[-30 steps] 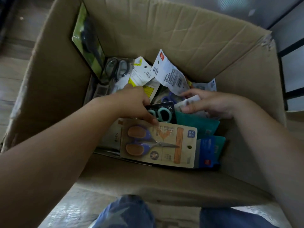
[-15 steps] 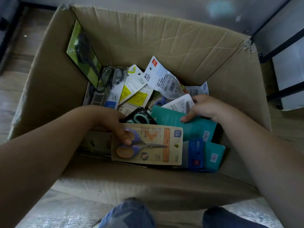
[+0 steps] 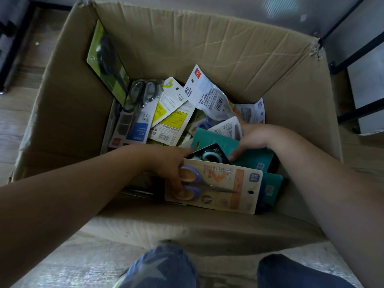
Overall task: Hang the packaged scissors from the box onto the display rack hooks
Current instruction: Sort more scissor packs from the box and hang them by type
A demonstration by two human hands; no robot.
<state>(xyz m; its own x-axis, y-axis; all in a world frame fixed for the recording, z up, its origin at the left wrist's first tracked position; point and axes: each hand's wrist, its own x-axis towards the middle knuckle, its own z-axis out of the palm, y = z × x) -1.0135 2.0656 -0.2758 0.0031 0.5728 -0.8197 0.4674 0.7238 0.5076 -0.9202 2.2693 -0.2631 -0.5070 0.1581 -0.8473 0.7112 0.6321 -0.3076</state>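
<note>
An open cardboard box (image 3: 207, 42) holds a heap of packaged scissors. My left hand (image 3: 166, 163) grips the handle end of a beige card pack with purple-and-orange scissors (image 3: 220, 186) near the box's front wall. My right hand (image 3: 253, 138) reaches in from the right, fingers curled on a teal pack (image 3: 216, 140), thumb on its face. Between the hands lies a black pack with teal-handled scissors (image 3: 207, 155). A green pack (image 3: 108, 59) leans on the left wall.
White and yellow-labelled packs (image 3: 174, 119) and a black-handled scissors pack (image 3: 137, 113) fill the box's middle. A dark metal rack frame (image 3: 353, 53) stands at the right. Wooden floor surrounds the box; my knees (image 3: 162, 267) are below it.
My left hand slid down onto the beige pack's handle end and took hold of it. My right hand shifted from the white packs onto the teal pack.
</note>
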